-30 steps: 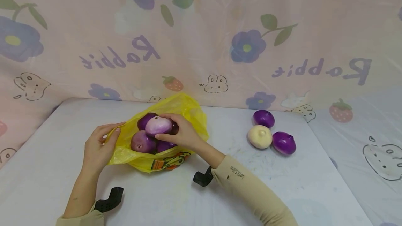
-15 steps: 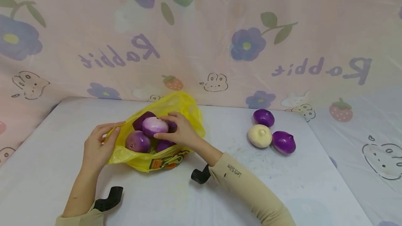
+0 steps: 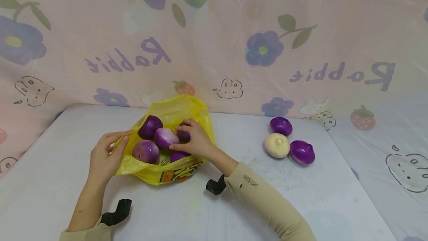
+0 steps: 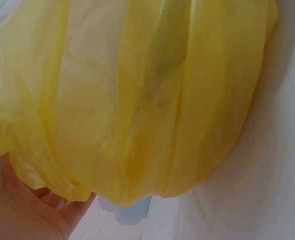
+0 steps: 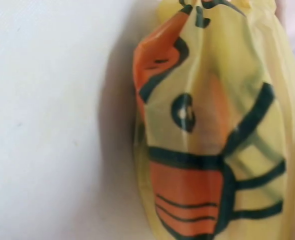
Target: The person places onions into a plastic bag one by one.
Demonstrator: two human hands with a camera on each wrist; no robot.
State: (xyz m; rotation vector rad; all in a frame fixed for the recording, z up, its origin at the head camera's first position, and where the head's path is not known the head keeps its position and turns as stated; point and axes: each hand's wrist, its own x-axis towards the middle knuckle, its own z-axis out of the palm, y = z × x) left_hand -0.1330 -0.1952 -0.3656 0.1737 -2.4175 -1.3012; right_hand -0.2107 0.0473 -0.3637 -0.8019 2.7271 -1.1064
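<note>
A yellow plastic bag (image 3: 197, 111) lies with its mouth facing up, several purple onions inside it. My left hand (image 3: 106, 155) pinches the bag's left edge between thumb and fingers; the left wrist view shows that hand (image 4: 32, 210) beneath the yellow plastic. Over the right part of the bag's mouth is my right hand (image 3: 200, 141), its thumb and fingers spread beside a pale purple onion (image 3: 166, 138). The thumb tip lies at that onion's edge. A dusky purple onion (image 3: 145, 151) and a dark one (image 3: 150, 127) sit on the left in the bag.
On the right of the white table (image 3: 254, 196) stand a cream onion (image 3: 276, 145) and two purple onions, one behind (image 3: 281, 126) and one in front (image 3: 302, 152). A printed fabric backdrop (image 3: 214, 47) hangs behind the table.
The pale purple onion has gone down among the others as my right fingers loosened from around it. The bag's mouth has spread wider. My left hand keeps its hold.
</note>
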